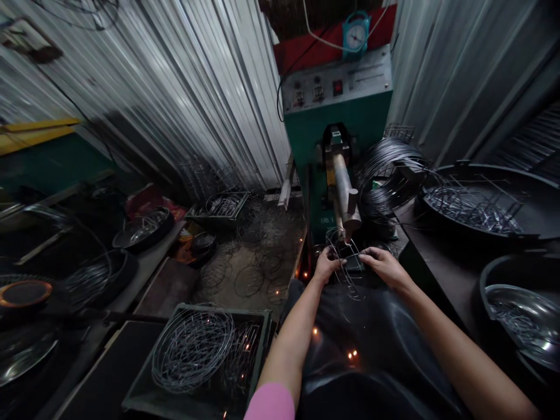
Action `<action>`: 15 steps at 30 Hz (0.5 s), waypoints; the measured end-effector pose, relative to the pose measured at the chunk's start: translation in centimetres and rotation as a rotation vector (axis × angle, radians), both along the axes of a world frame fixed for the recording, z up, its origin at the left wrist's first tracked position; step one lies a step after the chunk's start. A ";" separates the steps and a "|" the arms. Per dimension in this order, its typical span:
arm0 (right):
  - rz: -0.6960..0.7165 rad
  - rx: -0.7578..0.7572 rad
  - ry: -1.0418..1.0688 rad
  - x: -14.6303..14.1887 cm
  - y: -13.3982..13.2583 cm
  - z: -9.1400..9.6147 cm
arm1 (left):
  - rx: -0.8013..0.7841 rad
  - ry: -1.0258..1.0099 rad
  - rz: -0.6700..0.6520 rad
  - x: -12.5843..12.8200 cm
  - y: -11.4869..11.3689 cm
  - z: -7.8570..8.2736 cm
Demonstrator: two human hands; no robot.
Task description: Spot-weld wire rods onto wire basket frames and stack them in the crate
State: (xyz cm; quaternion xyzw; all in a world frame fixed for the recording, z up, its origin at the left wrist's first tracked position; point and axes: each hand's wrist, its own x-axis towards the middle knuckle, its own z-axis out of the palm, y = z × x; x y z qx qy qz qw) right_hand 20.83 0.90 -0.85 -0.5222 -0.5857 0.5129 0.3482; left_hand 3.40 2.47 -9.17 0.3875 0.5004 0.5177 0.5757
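A thin wire frame (349,269) with curved and straight pieces is held under the metal arm (349,204) of a green spot welder (336,108). My left hand (327,265) pinches its left side. My right hand (382,265), thumb and fingers together, grips its right side. The frame's upper part meets the electrode tip at the end of the arm. Glowing sparks are scattered over the dark apron (367,344) on my lap and to the left. Small details of the wire joint are too dark to make out.
A tray (135,388) of wire rings stands at lower left. Right of the welder are a wire coil (389,175), a large black pan (542,219) of wire pieces and a metal bowl (549,312). A teal clock (355,35) hangs above. Wire rings (249,281) lie on the floor.
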 end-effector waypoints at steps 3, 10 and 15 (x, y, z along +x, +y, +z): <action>-0.020 0.027 0.001 -0.8 0.9 0.4 | -0.051 -0.024 -0.035 -0.2 0.4 -0.1; 0.038 -0.110 0.026 1.3 -2.1 -1.0 | 0.045 0.000 0.002 -0.8 -0.3 -0.9; 0.072 -0.074 0.043 1.8 -3.0 -1.4 | 0.004 -0.018 0.012 -0.4 -1.2 -1.3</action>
